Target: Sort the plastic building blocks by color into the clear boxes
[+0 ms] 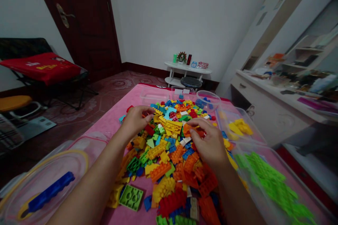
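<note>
A large heap of mixed toy building bricks (pixel 158 151) is spread between my forearms. My right hand (pixel 208 140) is closed at the heap's right side, with an orange toy brick (pixel 188 130) between its thumb and fingers. On the left side, my left hand (pixel 136 121) hovers at the heap's edge with fingers curved and thumb apart; nothing shows clearly in its grasp. A yellow ridged brick (pixel 158 111) lies just beyond its fingertips. Between both hands sits a long yellow brick (pixel 173 126). Nearer me is a green square brick (pixel 131 197), studs down.
Clear bins at the right hold yellow bricks (pixel 240 127) and lime green bricks (pixel 277 182). A round clear tub (pixel 208 97) and a rectangular clear box (pixel 154 96) stand at the far end. At left, a clear container (pixel 86 168) holds a blue piece (pixel 50 193). A pink cloth (pixel 132 103) covers the table.
</note>
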A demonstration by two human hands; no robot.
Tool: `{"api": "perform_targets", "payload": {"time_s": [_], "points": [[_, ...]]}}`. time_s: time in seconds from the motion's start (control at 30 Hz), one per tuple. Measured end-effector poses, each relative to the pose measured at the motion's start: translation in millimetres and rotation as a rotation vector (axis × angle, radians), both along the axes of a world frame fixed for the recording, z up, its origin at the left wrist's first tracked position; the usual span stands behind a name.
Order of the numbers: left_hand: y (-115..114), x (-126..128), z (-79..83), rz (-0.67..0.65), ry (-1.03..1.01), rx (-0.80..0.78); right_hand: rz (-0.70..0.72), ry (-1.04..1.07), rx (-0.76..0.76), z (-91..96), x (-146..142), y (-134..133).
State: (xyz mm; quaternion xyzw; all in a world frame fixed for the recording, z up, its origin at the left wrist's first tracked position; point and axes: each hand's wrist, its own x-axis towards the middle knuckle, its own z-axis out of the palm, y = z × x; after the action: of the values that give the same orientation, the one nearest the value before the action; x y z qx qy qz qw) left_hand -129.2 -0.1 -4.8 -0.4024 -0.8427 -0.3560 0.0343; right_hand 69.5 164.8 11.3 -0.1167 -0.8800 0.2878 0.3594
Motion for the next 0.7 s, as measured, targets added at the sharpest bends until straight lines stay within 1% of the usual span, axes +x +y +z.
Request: {"api": "perform_targets", "payload": {"time_s": [0.03,0.1,0.17,0.23,0.3,0.37,0.43,0.53,0.6,0.7], "points": [[3,2,-2.8,-0.065,-0.023,-0.013,0.058,-0.026,0.015,0.2,-2,-5],[9,7,-9.5,-0.159,0.010,-0.062,0.135,-0.109,0.084,-1.4,-7,-13],[14,13,-14.9,-0.210,0.059,-0.125,0.147,-0.232,0.197,-2.3,-13,-19],[17,16,-16.8,-0.229,0.074,-0.168,0.144,-0.370,0.339,0.4,-19,-23],[16,16,-15.6,-0.235,0.078,-0.175,0.161,-0.514,0.473,7.1,-23,-25],[14,13,-13.1,-0.232,0.080,-0.170,0.154,-0.650,0.556,14.4,-26,-27],[12,10,-11.3,-0.199,0.067,-0.172,0.104,-0.744,0.589,18.7,-29,-28],[12,11,-12.0,-0.120,0.031,-0.163,0.055,-0.793,0.593,16.7,-33,-28],[15,15,-14.3,-0.113,0.034,-0.165,0.051,-0.797,0.582,11.9,-36,-30],[20,21,-18.6,-0.152,0.066,-0.202,0.041,-0.776,0.578,5.1,-43,-32]]}}
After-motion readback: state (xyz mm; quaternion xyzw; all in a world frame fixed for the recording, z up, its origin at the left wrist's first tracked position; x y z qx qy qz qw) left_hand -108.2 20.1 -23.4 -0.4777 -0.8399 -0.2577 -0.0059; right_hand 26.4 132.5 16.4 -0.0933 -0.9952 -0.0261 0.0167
